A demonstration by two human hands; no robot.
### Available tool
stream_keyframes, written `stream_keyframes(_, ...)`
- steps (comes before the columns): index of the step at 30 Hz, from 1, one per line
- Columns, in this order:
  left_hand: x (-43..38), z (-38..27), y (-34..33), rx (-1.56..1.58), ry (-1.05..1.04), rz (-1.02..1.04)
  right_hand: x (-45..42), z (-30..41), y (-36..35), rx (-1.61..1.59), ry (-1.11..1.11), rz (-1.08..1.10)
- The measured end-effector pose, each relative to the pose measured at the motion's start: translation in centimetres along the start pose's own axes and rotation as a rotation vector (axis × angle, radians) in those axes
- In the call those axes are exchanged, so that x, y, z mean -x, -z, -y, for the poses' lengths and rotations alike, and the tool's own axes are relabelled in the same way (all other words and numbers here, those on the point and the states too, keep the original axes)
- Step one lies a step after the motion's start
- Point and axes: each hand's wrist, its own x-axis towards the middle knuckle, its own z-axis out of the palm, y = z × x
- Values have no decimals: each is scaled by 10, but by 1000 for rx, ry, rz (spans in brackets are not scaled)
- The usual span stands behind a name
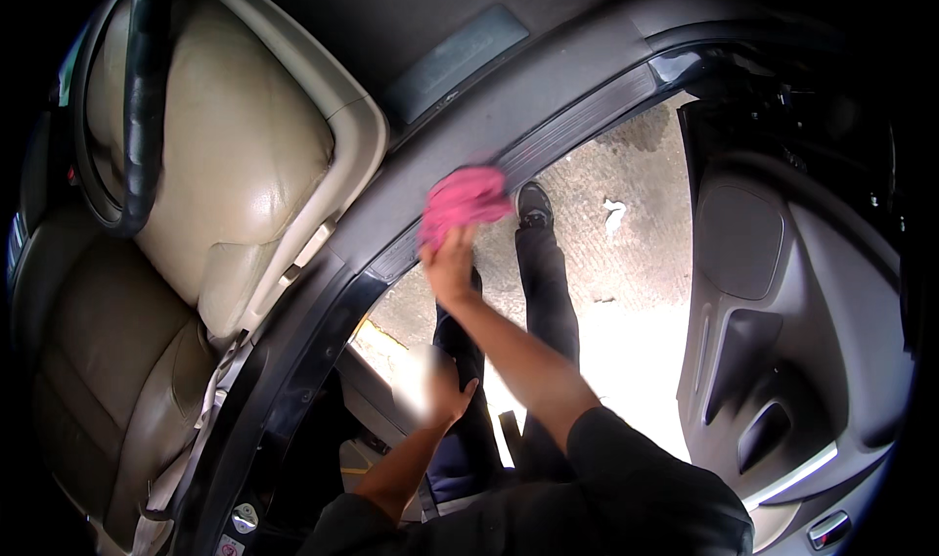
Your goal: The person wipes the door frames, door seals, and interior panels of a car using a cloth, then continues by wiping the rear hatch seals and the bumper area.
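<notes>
My right hand (450, 266) is closed on a crumpled pink cloth (469, 200), blurred by motion. The cloth lies against the door sill trim (587, 112) of a car, at the inner edge of the doorway. Lower down, my left hand (449, 398) is beside my leg, near the rear part of the door opening. A blurred pale patch covers much of it, so its fingers and anything in them cannot be made out.
A beige leather car seat (235, 145) and a dark steering wheel (143, 108) are at the left. The open door's grey inner panel (777, 262) stands at the right. A footwell plate (462, 61) lies beyond the sill. A white scrap (613, 217) lies on the concrete ground.
</notes>
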Motion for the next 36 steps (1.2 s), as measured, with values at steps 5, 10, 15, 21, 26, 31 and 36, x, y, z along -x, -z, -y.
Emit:
stream_keyframes(5,-5,-13,-21,319,18,-410,106,26,-82,-259,357,332)
stream_keyframes(10,-15,-11,24,12,-175,-393,-5,29,63,-631,90,377)
stream_keyframes(15,-14,-21,21,83,-183,-434,-231,40,259,297,389,-209)
stream_keyframes(21,-15,-16,21,18,-117,-425,-88,94,36,597,498,332)
stream_keyframes(26,-22,-15,22,-15,-149,-443,-129,84,68,813,686,550)
stream_keyframes(31,-18,-11,-5,55,-103,-509,-295,82,271,1442,532,-241)
stream_keyframes(36,-23,0,-25,102,-47,-524,-287,48,258,1048,462,-315)
